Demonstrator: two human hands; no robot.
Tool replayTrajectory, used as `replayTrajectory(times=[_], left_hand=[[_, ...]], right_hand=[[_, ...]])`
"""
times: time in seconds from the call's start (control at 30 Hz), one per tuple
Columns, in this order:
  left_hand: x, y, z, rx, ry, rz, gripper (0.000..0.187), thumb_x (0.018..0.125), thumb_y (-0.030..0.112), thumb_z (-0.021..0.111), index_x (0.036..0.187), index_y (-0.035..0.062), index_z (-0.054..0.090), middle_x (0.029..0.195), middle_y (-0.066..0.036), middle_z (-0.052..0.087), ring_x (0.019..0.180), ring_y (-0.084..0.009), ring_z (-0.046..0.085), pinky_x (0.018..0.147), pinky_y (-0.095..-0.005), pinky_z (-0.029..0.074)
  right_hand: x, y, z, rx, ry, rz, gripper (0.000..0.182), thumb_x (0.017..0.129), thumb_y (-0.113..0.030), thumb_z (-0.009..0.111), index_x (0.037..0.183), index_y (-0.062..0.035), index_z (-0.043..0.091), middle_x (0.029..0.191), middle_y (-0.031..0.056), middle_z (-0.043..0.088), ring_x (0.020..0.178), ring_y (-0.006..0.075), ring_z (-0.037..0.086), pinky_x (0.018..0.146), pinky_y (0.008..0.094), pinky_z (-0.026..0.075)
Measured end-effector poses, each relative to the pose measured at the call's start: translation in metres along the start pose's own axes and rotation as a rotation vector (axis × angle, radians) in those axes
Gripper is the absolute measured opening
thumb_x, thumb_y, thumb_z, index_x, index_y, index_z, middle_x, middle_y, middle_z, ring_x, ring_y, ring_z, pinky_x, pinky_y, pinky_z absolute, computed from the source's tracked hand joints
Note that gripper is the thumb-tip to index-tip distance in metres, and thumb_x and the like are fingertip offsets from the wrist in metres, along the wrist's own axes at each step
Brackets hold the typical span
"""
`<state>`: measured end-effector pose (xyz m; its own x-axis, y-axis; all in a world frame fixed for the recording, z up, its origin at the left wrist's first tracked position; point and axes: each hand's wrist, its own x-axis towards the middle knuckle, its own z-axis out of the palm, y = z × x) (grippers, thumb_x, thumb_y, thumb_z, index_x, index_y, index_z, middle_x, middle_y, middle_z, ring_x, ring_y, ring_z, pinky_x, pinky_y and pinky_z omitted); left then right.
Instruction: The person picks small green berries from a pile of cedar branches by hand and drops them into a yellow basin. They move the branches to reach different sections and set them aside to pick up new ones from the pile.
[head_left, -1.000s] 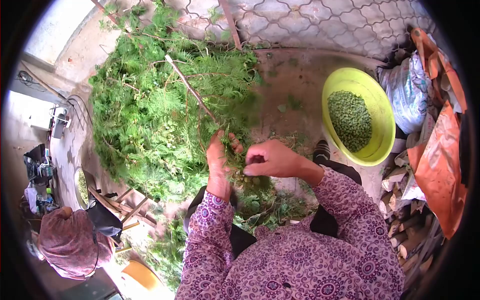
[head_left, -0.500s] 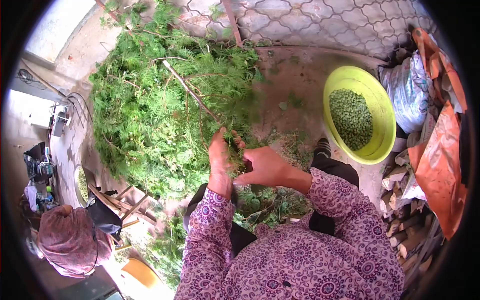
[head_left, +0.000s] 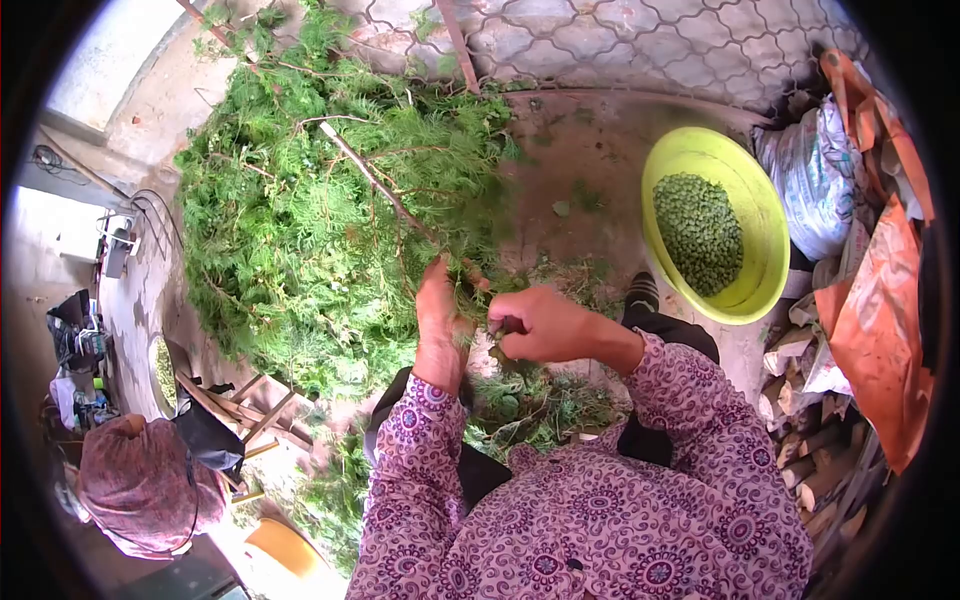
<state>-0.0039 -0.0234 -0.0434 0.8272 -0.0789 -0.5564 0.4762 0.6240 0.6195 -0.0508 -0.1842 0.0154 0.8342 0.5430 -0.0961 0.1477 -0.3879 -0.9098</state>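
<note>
My left hand (head_left: 440, 310) is closed around a leafy green branch (head_left: 372, 178), whose bare cut end points up and left over a large pile of green foliage (head_left: 290, 230). Just right of it is my right hand (head_left: 545, 325), its thumb and fingers pinched together near the sprigs; what they hold is too small to make out. A yellow-green basin (head_left: 770, 230) on the right contains many small green pods or cones (head_left: 700, 235). More cut sprigs (head_left: 540, 405) lie on the ground below my hands.
At the lower left is another person (head_left: 145, 485) beside a wooden stool frame (head_left: 265, 410). An orange container (head_left: 280, 548) stands nearby. Wire mesh (head_left: 620, 50) runs along the top. Sacks (head_left: 805, 180), an orange sheet (head_left: 875, 340) and firewood (head_left: 825, 470) are at the right.
My right hand has moved slightly right and up, away from my left hand, opening a small gap between them. My left hand still holds the branch.
</note>
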Motion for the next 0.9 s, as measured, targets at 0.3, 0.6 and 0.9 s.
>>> replayTrajectory(times=[0.3,0.6,0.9], left_hand=[[-0.025,-0.015,0.021,-0.072,-0.102,-0.28,0.044,0.09,0.04,0.04,0.108,-0.0001,0.046,0.089,-0.015,0.058,0.08,-0.024,0.057,0.067,-0.0373,0.048],[-0.036,-0.026,0.01,0.062,-0.184,-0.262,0.057,0.088,0.049,0.03,0.095,-0.002,0.055,0.082,-0.015,0.059,0.059,-0.0237,0.058,0.048,-0.0301,0.049],[-0.005,-0.035,-0.013,0.209,-0.317,-0.006,0.047,0.089,0.029,0.045,0.124,-0.0014,0.038,0.102,-0.015,0.055,0.083,-0.0187,0.057,0.067,-0.0322,0.049]], right_hand=[[0.007,0.005,-0.02,0.587,-0.115,0.144,0.02,0.071,-0.01,0.054,0.088,-0.0008,0.056,0.065,0.0039,0.056,0.054,0.0096,0.054,0.048,0.0233,0.042],[0.012,0.005,-0.008,0.738,-0.167,0.241,0.017,0.069,-0.006,0.053,0.086,-0.0012,0.055,0.065,0.0009,0.053,0.053,0.0073,0.049,0.047,0.0225,0.038],[-0.001,-0.018,0.001,0.197,0.006,-0.173,0.009,0.065,-0.003,0.053,0.074,-0.0019,0.053,0.056,0.0008,0.047,0.049,0.0075,0.045,0.044,0.0242,0.034]])
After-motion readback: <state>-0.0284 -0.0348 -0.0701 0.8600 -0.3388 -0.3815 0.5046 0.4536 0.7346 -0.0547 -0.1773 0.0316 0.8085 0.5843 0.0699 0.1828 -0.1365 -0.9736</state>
